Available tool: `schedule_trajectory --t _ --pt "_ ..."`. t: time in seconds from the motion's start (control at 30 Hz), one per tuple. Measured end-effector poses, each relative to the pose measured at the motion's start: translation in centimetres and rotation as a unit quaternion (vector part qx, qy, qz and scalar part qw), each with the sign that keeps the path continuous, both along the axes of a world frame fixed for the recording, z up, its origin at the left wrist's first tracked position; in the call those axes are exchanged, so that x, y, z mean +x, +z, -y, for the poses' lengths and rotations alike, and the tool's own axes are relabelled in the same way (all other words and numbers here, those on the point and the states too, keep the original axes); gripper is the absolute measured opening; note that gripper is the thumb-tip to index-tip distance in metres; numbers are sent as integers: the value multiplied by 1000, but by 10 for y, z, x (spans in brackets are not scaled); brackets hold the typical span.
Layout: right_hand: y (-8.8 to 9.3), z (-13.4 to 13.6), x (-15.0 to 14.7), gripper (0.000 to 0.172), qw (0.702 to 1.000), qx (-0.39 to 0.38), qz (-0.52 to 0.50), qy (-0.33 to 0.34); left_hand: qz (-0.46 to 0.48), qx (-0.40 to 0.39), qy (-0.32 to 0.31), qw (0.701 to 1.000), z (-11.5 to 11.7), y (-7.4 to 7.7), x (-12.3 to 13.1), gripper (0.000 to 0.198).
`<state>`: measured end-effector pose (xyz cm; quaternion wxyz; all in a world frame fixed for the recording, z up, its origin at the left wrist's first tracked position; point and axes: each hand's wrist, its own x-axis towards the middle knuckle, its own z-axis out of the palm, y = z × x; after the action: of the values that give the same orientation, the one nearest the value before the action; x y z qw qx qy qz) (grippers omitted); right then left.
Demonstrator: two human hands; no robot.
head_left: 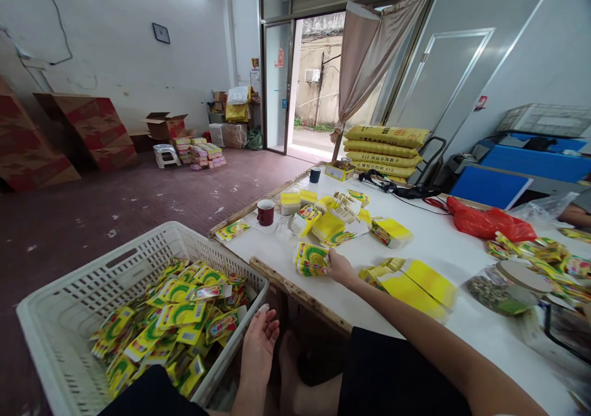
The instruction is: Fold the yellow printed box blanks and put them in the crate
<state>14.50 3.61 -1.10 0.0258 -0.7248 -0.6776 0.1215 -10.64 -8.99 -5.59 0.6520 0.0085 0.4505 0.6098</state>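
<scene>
My right hand [340, 267] is closed on the edge of a yellow and green packet [311, 260] above the white table [286, 269]. My left hand [261, 337] is palm up beside the right rim of a white plastic basket [133, 244], its fingers loosely curled and apart, with nothing clearly seen in it. Many yellow-green packets [182, 308] fill the basket. Stacks of yellow cards [415, 287] lie right of my right hand. Beyond it are a pile of more yellow cards [329, 224] and another stack [391, 231].
A dark red mug [265, 213] and a dark mug [314, 175] stand toward the table's left edge. At right are a red plastic bag [489, 220], a clear jar [505, 285] and loose packets [549, 259]. Yellow sacks [385, 151] are stacked beyond the table.
</scene>
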Motion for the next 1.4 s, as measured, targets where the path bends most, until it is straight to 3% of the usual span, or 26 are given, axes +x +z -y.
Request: schedule_trajectory --t 0.07,0.17,0.2,0.3,0.4,0.6,0.83,1.07,1.27,1.4 --pt "10 6 -7 40 999 19 -26 27 -5 20 -30 999 0 -8 2 11" --pt "22 25 -33 25 990 29 -78 111 15 93 -59 994 1 -21 7 24" --pt "24 34 -46 19 983 20 -101 152 23 124 -48 991 2 -24 9 30" --pt "25 62 -82 23 944 -25 -174 278 33 165 26 985 4 -26 10 39" --pt "24 84 -104 26 915 -46 -225 332 32 161 61 985 5 -18 5 50" --pt "22 94 -108 32 907 -33 -266 324 -17 173 96 980 6 -8 6 71" --pt "23 95 -112 29 919 -58 -290 260 -1 165 73 984 7 -16 14 67" --pt "25 97 -110 34 893 -129 -324 284 -66 162 62 983 12 -16 12 63" --pt "19 97 -112 29 883 -153 -325 301 120 131 83 981 11 -2 6 44" --pt "17 105 -118 24 878 -174 -318 311 157 113 138 971 11 7 0 42"
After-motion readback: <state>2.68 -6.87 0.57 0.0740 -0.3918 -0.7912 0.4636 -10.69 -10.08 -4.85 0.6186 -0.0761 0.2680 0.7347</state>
